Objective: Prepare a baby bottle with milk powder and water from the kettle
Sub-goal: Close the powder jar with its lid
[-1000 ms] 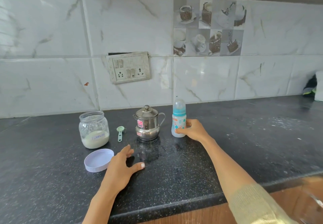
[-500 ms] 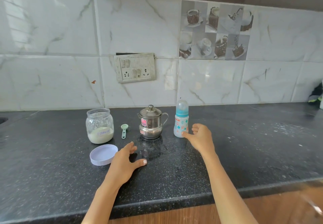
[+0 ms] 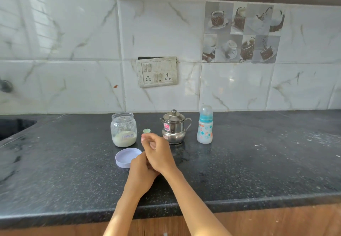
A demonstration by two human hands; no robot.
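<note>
A: Reaching across toward the scoop, the right hand has curled fingers; whether it pinches the handle I cannot tell. The left hand lies beneath it, grip hidden.

B: So it's the powder step?

A: Likely. The jar stands open, lid on the surface. The bottle stands capped right of the kettle; it needs uncapping before scooping.

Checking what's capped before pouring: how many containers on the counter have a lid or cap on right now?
2. The steel kettle at centre has its lid on, and the baby bottle to its right is capped. The powder jar on the left is open, its lid lying in front.
</note>
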